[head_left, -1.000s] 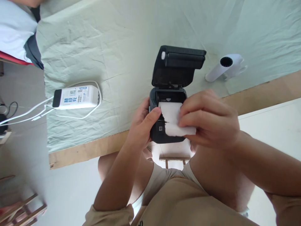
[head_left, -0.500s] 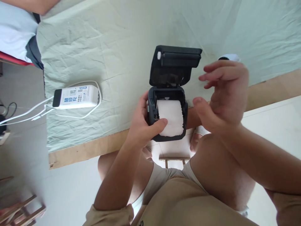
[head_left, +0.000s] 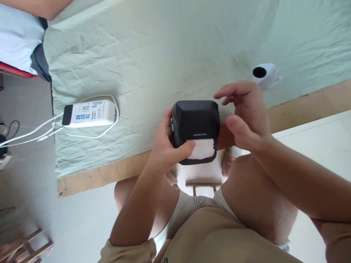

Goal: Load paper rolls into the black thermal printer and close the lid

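A small dark label printer (head_left: 196, 118) is held up at the table's near edge, its lid folded down over the body. From under the lid's front comes a strip of white paper (head_left: 203, 149) with a ragged right side. Around the printer's left side wraps my left hand (head_left: 167, 146), its thumb pressing on the paper. Just right of the printer hovers my right hand (head_left: 245, 115), fingers apart and holding nothing. Beyond that hand a white object with a round black end (head_left: 264, 75) lies on the cloth; what it is I cannot tell.
A pale green cloth (head_left: 142, 65) covers the table, with a bare wooden edge (head_left: 104, 173) along the front. At the left lies a white power bank (head_left: 91, 113) with white cables. Another person's arm (head_left: 41, 5) shows at the top left. A wooden stool (head_left: 27, 248) stands lower left.
The printer's lid has swung down from upright and now covers most of the paper roll. My right hand has moved left toward the printer, uncovering the white object. The left hand kept its hold.
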Action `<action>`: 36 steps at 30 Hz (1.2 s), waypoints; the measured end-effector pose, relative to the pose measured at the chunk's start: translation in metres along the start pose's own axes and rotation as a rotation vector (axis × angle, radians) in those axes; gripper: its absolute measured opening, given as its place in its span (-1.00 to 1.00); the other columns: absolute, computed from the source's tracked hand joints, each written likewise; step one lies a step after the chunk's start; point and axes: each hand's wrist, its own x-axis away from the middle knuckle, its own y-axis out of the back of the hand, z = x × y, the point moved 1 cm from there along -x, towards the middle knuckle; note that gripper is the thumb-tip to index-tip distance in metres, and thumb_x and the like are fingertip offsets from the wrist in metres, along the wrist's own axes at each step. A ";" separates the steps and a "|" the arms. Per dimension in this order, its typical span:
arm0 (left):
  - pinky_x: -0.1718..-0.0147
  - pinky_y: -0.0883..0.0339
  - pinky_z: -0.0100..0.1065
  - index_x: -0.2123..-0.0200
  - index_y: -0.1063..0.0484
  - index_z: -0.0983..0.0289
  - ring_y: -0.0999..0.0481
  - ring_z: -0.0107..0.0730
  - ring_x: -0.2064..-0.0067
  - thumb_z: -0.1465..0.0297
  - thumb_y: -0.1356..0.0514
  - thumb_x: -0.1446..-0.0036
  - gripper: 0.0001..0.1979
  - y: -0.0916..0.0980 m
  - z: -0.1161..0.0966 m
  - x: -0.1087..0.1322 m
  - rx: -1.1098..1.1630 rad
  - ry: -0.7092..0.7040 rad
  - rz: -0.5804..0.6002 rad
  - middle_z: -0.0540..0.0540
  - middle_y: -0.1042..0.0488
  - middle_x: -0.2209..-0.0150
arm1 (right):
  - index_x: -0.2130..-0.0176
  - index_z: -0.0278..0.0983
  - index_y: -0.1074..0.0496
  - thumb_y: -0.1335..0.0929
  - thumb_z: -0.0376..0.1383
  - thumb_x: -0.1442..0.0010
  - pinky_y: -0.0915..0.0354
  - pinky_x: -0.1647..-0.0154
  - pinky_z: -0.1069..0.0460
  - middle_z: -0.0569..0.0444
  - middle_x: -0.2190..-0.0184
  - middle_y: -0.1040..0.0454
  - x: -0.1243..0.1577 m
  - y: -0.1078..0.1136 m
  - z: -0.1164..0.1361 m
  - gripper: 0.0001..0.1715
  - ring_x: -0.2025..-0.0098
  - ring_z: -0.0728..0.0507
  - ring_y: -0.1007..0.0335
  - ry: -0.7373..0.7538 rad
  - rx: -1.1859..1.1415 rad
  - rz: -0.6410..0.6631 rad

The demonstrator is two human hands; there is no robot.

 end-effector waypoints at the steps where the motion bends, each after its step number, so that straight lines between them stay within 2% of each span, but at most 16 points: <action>1: -0.11 -0.51 -0.15 -0.22 -0.37 0.13 -0.53 0.09 -0.22 0.32 -0.52 0.12 -0.20 0.000 0.000 0.000 0.019 -0.002 0.009 0.18 -0.51 -0.22 | -0.14 0.00 -0.33 -0.26 0.03 -0.39 -0.49 0.00 -0.24 -0.05 -0.03 -0.53 -0.001 0.000 0.002 -0.60 -0.07 -0.30 -0.52 -0.020 0.015 0.061; 3: -0.12 -0.52 -0.14 -0.21 -0.37 0.13 -0.52 0.12 -0.26 0.32 -0.52 0.12 -0.21 -0.002 -0.001 0.001 0.067 0.008 0.013 0.18 -0.49 -0.25 | -0.20 -0.04 -0.27 -0.28 0.01 -0.40 -0.51 -0.07 -0.25 -0.08 -0.09 -0.53 -0.002 0.002 0.006 -0.55 -0.12 -0.31 -0.52 -0.063 0.037 0.200; 6: -0.01 -0.59 -0.14 -0.17 -0.41 0.14 -0.58 0.14 -0.21 0.16 -0.49 0.01 -0.32 -0.008 -0.004 0.002 0.138 0.040 -0.009 0.21 -0.52 -0.23 | -0.27 -0.08 -0.20 -0.32 0.00 -0.38 -0.56 0.09 -0.20 -0.07 -0.08 -0.55 -0.004 0.002 0.009 -0.43 0.01 -0.27 -0.56 -0.106 0.017 0.356; 9: 0.11 -0.62 -0.14 -0.15 -0.41 0.17 -0.67 0.11 -0.11 0.02 -0.40 -0.13 -0.39 -0.014 -0.007 0.003 0.163 0.081 -0.049 0.23 -0.60 -0.12 | -0.29 -0.05 -0.19 -0.36 -0.03 -0.34 -0.54 0.25 -0.14 -0.02 -0.02 -0.57 -0.004 0.002 0.006 -0.39 0.17 -0.22 -0.55 -0.145 -0.008 0.387; 12: 0.17 -0.64 -0.15 -0.18 -0.39 0.19 -0.69 0.11 -0.07 0.00 -0.41 -0.14 -0.35 -0.018 -0.012 0.004 0.167 0.128 -0.046 0.23 -0.66 -0.03 | -0.29 -0.03 -0.19 -0.41 -0.06 -0.30 -0.53 0.34 -0.07 0.03 0.03 -0.56 -0.002 0.001 0.002 -0.35 0.25 -0.16 -0.55 -0.150 -0.055 0.389; 15: 0.24 -0.63 -0.20 -0.16 -0.40 0.21 -0.69 0.09 -0.08 0.06 -0.41 -0.17 -0.40 -0.020 -0.016 0.004 0.177 0.140 -0.054 0.23 -0.67 -0.01 | -0.29 -0.08 -0.20 -0.42 -0.11 -0.30 -0.59 0.21 -0.09 0.00 -0.03 -0.57 -0.002 0.001 0.002 -0.35 0.13 -0.18 -0.59 -0.121 -0.056 0.395; 19: 0.15 -0.64 -0.20 -0.09 -0.48 0.19 -0.67 0.05 -0.12 0.03 -0.37 -0.21 -0.49 -0.021 -0.013 0.001 0.209 0.106 -0.075 0.17 -0.68 0.01 | -0.32 -0.10 -0.16 -0.38 -0.14 -0.33 -0.59 -0.04 -0.19 -0.06 -0.20 -0.51 -0.004 0.001 0.006 -0.35 -0.12 -0.26 -0.56 -0.083 -0.008 0.428; 22: 0.06 -0.63 -0.20 0.05 -0.58 0.17 -0.67 -0.06 -0.11 0.03 -0.28 -0.29 -0.64 -0.017 -0.005 -0.002 0.257 0.071 -0.128 0.08 -0.68 0.08 | -0.32 -0.10 -0.19 -0.34 -0.13 -0.36 -0.57 -0.09 -0.19 -0.05 -0.21 -0.50 -0.004 0.001 0.008 -0.39 -0.14 -0.24 -0.54 -0.069 0.037 0.387; 24: 0.06 -0.61 -0.26 0.15 -0.61 0.17 -0.68 -0.17 -0.05 0.10 -0.27 -0.33 -0.73 -0.013 -0.001 -0.004 0.249 0.058 -0.193 0.03 -0.67 0.19 | -0.29 -0.10 -0.24 -0.33 -0.12 -0.37 -0.55 -0.09 -0.20 -0.05 -0.17 -0.50 -0.003 0.001 0.008 -0.44 -0.12 -0.24 -0.53 -0.065 0.092 0.301; 27: 0.16 -0.58 -0.33 0.18 -0.63 0.17 -0.69 -0.28 0.11 0.15 -0.27 -0.35 -0.76 -0.011 0.001 -0.005 0.244 0.058 -0.214 0.01 -0.64 0.27 | -0.19 -0.10 -0.34 -0.34 -0.09 -0.35 -0.53 0.04 -0.20 -0.03 0.08 -0.52 -0.001 0.003 0.008 -0.54 0.07 -0.23 -0.51 -0.047 0.178 0.160; 29: 0.25 -0.56 -0.36 0.19 -0.63 0.17 -0.65 -0.35 0.24 0.17 -0.26 -0.36 -0.77 -0.012 -0.002 -0.005 0.270 0.070 -0.213 0.00 -0.61 0.34 | -0.13 -0.07 -0.37 -0.37 -0.11 -0.32 -0.50 0.15 -0.18 0.02 0.24 -0.48 0.000 0.004 0.010 -0.59 0.20 -0.22 -0.48 -0.026 0.172 0.142; 32: 0.35 -0.52 -0.40 0.27 -0.60 0.20 -0.55 -0.44 0.40 0.20 -0.27 -0.36 -0.78 -0.015 -0.007 -0.006 0.303 0.080 -0.233 -0.03 -0.55 0.42 | -0.10 -0.03 -0.37 -0.44 -0.12 -0.25 -0.49 0.25 -0.14 0.07 0.28 -0.48 0.000 0.004 0.012 -0.57 0.25 -0.20 -0.48 0.009 0.120 0.157; 36: 0.41 -0.49 -0.40 0.27 -0.59 0.20 -0.53 -0.43 0.42 0.21 -0.27 -0.36 -0.79 -0.016 -0.009 -0.007 0.311 0.116 -0.228 -0.02 -0.55 0.41 | -0.02 -0.05 -0.40 -0.57 -0.10 -0.12 -0.43 0.40 -0.03 0.20 0.40 -0.45 0.000 0.004 0.015 -0.47 0.38 -0.10 -0.47 0.026 0.073 0.072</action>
